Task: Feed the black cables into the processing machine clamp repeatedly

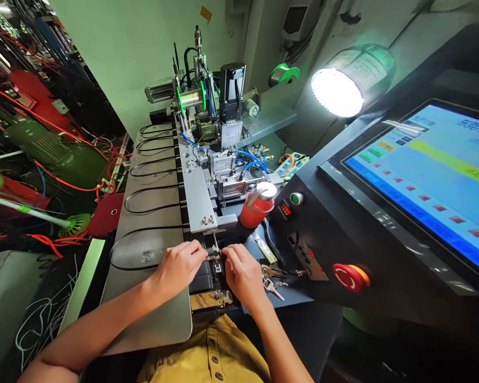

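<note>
Both hands meet at a small metal fixture (216, 261) at the near end of the machine's track. My left hand (183, 261) comes in from the left with its fingers pinched together at the fixture's left side. On the fixture's right side, my right hand (243, 268) has its fingertips bent inward and closed. Whatever lies between the fingertips is too small and covered to make out. Just beyond, a flat metal cover plate (199, 199) runs along the track. A looped black cable (123, 264) lies on the grey tabletop (151, 311) and runs toward the track near my left hand.
Further black cable loops (130, 201) line the tabletop. A red jar (257, 206), keys (274, 287) and a control panel with a red emergency stop button (351, 277) stand to the right. A wire spool (192, 99) sits on the machine, under a bright lamp (337, 94).
</note>
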Motion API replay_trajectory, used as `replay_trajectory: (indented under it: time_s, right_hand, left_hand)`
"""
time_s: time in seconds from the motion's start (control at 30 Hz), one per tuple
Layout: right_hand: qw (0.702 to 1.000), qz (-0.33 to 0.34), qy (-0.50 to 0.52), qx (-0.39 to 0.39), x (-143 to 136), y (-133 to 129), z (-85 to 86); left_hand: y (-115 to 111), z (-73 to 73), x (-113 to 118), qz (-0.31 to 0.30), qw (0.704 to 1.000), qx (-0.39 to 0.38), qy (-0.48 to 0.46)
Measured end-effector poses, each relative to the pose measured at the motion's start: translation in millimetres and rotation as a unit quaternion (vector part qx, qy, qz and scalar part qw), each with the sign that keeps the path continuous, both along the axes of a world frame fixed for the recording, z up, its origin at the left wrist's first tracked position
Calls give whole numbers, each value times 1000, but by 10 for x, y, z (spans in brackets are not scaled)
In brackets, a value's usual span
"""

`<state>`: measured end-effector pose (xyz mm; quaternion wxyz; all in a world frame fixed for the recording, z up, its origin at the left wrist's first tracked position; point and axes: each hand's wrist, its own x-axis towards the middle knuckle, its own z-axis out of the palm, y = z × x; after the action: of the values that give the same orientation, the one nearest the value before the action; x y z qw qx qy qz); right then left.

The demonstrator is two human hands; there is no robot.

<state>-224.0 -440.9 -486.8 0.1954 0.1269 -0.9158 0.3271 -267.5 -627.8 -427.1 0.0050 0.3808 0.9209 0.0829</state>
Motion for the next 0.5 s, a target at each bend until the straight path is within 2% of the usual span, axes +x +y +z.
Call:
replay_trajectory:
  time_s: [0.07, 0.23, 0.43, 0.5]
  right_hand:
    - [1000, -23, 21, 1, 15, 4, 2]
    - [985, -138, 106, -14, 110, 123, 48]
    - [983, -132, 123, -30, 287, 177, 219]
    - [984, -121, 121, -46, 373, 142, 267]
  left_hand:
    - [11, -4, -2, -4, 1000, -2, 3]
    - [13, 1, 2, 3, 1000, 0, 8]
    - [28, -38, -7, -7, 1000, -1, 9]
    - [51, 0, 10, -2, 1000, -3, 13]
